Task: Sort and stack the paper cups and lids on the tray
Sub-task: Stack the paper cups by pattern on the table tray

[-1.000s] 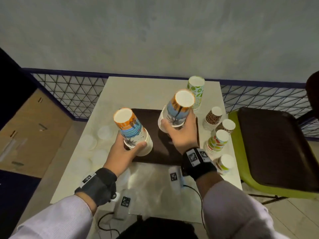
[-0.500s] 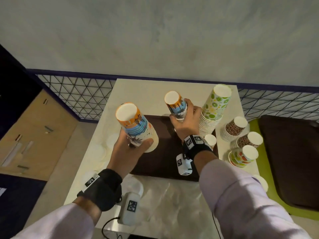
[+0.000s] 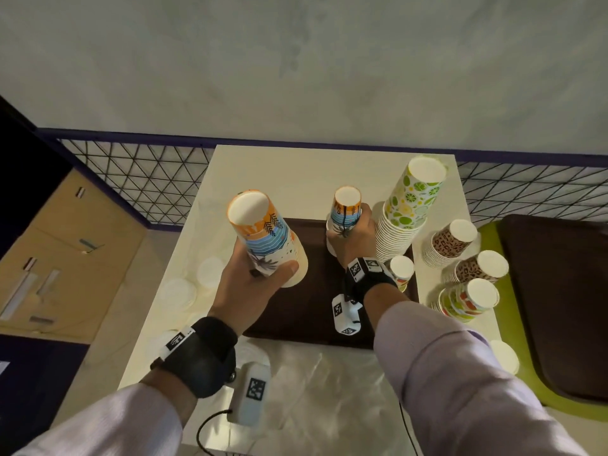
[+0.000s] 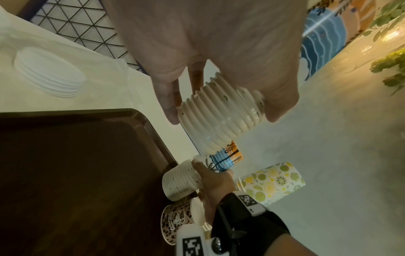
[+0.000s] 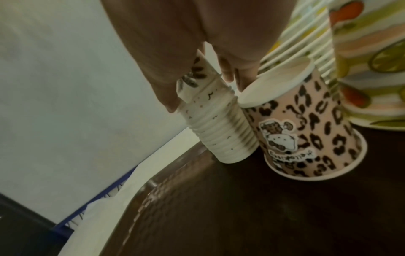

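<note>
My left hand [image 3: 253, 278] grips an upside-down stack of beach-print paper cups [image 3: 266, 238], tilted and held above the left part of the brown tray [image 3: 306, 311]. In the left wrist view its ribbed rims [image 4: 221, 114] sit between thumb and fingers. My right hand [image 3: 350, 238] grips a second beach-print stack [image 3: 345, 212] whose bottom rim stands on the tray's far edge [image 5: 221, 138]. A tall lime-print stack [image 3: 408, 209] rises just right of it. A leopard-print cup [image 5: 306, 128] stands upside down on the tray beside my right hand.
White lids [image 3: 179, 291] lie in low piles on the table left of the tray. Leopard-print stacks [image 3: 450, 241] and a fruit-print stack [image 3: 467, 299] stand at the table's right edge. A green chair with another brown tray [image 3: 559, 307] is on the right. A clear plastic bag [image 3: 316, 383] lies near me.
My right hand carried its beach-print stack away from me and lowered it onto the tray's far edge beside the lime stack. The left hand kept its stack aloft, shifting slightly.
</note>
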